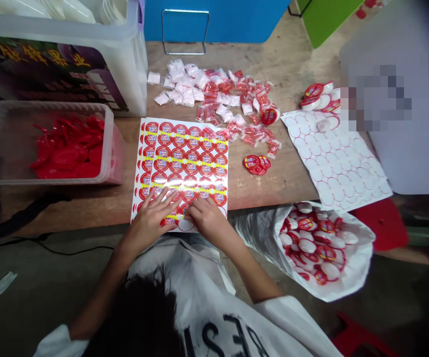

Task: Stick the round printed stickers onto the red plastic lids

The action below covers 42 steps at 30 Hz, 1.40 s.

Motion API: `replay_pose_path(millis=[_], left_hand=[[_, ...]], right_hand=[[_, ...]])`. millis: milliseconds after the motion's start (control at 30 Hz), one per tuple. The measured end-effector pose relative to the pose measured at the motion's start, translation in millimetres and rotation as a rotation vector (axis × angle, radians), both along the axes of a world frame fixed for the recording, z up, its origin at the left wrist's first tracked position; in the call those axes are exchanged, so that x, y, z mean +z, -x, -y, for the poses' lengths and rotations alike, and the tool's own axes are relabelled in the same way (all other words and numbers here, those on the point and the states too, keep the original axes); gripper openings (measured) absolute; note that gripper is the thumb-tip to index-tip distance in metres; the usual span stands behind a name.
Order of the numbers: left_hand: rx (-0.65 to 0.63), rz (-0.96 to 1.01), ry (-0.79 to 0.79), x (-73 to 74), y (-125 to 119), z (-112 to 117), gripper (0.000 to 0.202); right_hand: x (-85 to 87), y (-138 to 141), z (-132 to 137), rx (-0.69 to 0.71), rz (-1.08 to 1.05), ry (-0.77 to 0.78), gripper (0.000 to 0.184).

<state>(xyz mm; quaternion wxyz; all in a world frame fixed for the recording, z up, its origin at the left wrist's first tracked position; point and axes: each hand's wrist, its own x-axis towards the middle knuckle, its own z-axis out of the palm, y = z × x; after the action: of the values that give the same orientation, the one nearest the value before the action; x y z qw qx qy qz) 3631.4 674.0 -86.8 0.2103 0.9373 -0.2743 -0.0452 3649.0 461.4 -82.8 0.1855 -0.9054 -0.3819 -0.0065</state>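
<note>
A sheet of round red stickers (193, 154) lies on top of other sheets at the table's front edge. My left hand (153, 210) rests flat across the sheet's lower left, fingers spread. Close beside it, my right hand (207, 216) is closed, its fingertips pinching at a round sticker in the lower rows; the fingers partly hide it. Below the fingertips, a bare white circle (185, 225) shows on the backing. To the right lies a small pile of loose red round labels (257, 164).
Small white and red packets (188, 84) are scattered behind the sheets. At left stand a tub of red plastic pieces (106, 144) and a large white bin (134, 64). Used sticker backing (333, 163) lies at right, above a bag of red-and-white containers (363, 258).
</note>
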Motion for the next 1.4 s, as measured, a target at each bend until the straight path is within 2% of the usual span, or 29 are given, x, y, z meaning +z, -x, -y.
replay_pose_path(millis=[67,133,200,267,333,367,433,533,633,767,967,1133,1233,1300,1400], left_hand=[[0.005,-0.004,0.004,1.0,-0.1,0.5,0.058],[0.01,-0.01,-0.003,1.6,-0.1,1.4,0.058],[0.014,-0.017,-0.012,1.7,0.1,2.4,0.059],[0.021,-0.019,-0.014,2.1,0.3,2.9,0.06],[0.024,-0.03,0.01,3.5,0.0,1.8,0.059],[0.021,-0.046,0.041,4.8,-0.3,0.7,0.057],[0.028,-0.08,0.175,8.5,-1.3,-2.5,0.049],[0.043,-0.067,0.446,16.2,-1.4,-6.1,0.038],[0.01,-0.039,0.583,24.2,2.2,-5.3,0.044],[0.034,-0.079,0.65,30.3,9.5,-2.4,0.052],[0.065,-0.045,0.703,26.2,10.0,-0.7,0.049],[0.051,-0.114,0.818,27.6,12.4,-3.0,0.042],[0.077,-0.201,0.864,34.3,15.3,-8.9,0.034],[0.061,-0.214,0.856,39.6,15.2,-11.8,0.033],[0.003,-0.138,0.773,49.9,12.6,-12.3,0.037]], right_hand=[[-0.9,0.0,0.0,-0.035,-0.045,-0.036,0.019],[0.4,-2.7,2.0,-0.114,-0.108,-0.144,0.017],[3.7,-7.6,6.9,-0.286,-0.138,-0.341,0.014],[8.4,-12.7,13.3,-0.541,-0.113,-0.551,0.013],[13.4,-15.1,17.6,-0.746,-0.075,-0.695,0.012],[15.8,-14.7,17.6,-0.795,-0.077,-0.739,0.011],[20.0,-10.4,11.5,-0.779,-0.125,-0.805,0.011],[24.0,2.9,-10.4,-0.655,-0.215,-0.859,0.01],[26.2,17.4,-35.2,-0.585,-0.216,-0.866,0.011],[28.6,27.6,-52.6,-0.603,-0.096,-0.89,0.01],[34.4,27.0,-53.7,-0.539,-0.051,-0.918,0.01],[40.7,29.0,-49.2,-0.406,-0.193,-0.98,0.008],[41.0,29.2,-43.1,-0.478,-0.295,-1.083,0.009],[40.0,28.3,-38.0,-0.497,-0.379,-1.119,0.011],[40.4,27.0,-30.7,-0.38,-0.504,-1.111,0.005]])
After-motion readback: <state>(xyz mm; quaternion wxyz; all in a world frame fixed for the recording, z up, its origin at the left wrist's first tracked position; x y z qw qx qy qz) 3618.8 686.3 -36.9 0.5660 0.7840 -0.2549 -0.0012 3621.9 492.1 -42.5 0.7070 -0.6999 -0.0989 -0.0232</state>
